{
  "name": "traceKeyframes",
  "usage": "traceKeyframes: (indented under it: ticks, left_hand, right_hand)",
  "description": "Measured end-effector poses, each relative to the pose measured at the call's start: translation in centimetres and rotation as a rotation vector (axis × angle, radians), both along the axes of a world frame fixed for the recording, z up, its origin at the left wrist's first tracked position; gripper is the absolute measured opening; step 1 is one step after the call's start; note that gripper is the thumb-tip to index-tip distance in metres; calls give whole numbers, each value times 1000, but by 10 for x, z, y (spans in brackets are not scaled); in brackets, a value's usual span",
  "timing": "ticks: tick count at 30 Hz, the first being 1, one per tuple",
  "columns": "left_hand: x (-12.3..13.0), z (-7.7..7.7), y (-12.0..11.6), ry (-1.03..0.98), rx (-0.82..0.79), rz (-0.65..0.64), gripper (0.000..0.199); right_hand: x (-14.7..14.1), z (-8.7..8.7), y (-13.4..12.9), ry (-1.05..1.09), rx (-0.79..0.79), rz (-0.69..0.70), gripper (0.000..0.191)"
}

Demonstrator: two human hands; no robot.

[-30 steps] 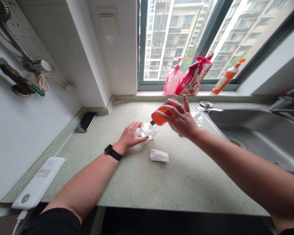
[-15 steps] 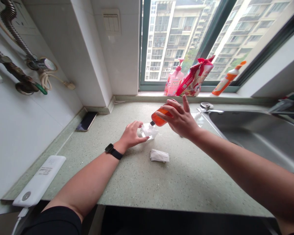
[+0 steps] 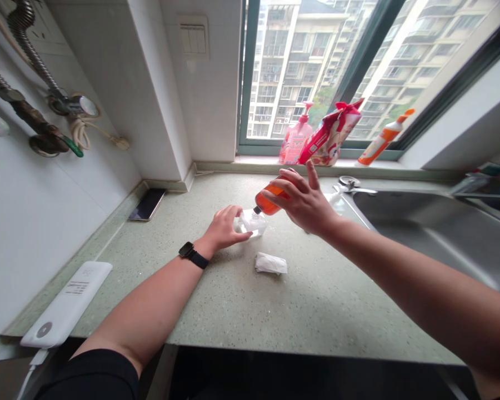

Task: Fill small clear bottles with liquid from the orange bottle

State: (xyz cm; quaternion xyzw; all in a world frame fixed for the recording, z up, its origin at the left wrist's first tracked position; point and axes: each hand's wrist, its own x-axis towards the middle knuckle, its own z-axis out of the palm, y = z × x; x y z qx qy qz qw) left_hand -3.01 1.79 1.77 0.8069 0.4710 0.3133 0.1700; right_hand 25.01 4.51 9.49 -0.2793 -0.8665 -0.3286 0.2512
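Observation:
My left hand (image 3: 225,226), below a black wristwatch (image 3: 193,255), is closed around the side of a small clear container (image 3: 253,223) on the counter. In my right hand (image 3: 306,199) is a bottle of orange-red liquid (image 3: 270,200), tilted with its dark neck down at the container's opening. Whether liquid is flowing out I cannot tell. A folded white tissue (image 3: 270,263) lies on the counter just in front of the container.
The speckled green counter (image 3: 216,311) runs to a steel sink (image 3: 433,233) at right. A phone (image 3: 147,204) and a white power bank (image 3: 69,303) lie at left. On the windowsill stand a pink pump bottle (image 3: 295,141), a red bag (image 3: 331,136) and an orange-white bottle (image 3: 381,143).
The tilted bottle and my right hand have shifted very slightly left. My left hand keeps its hold on the container, and the view has moved a little.

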Motion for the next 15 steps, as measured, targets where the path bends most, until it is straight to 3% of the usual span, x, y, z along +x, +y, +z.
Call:
traceKeyframes:
  ticks: [15]
  left_hand:
    - [-3, -3, 3, 17, 21, -16, 52]
  right_hand:
    - [-10, 12, -7, -39, -103, -33, 66]
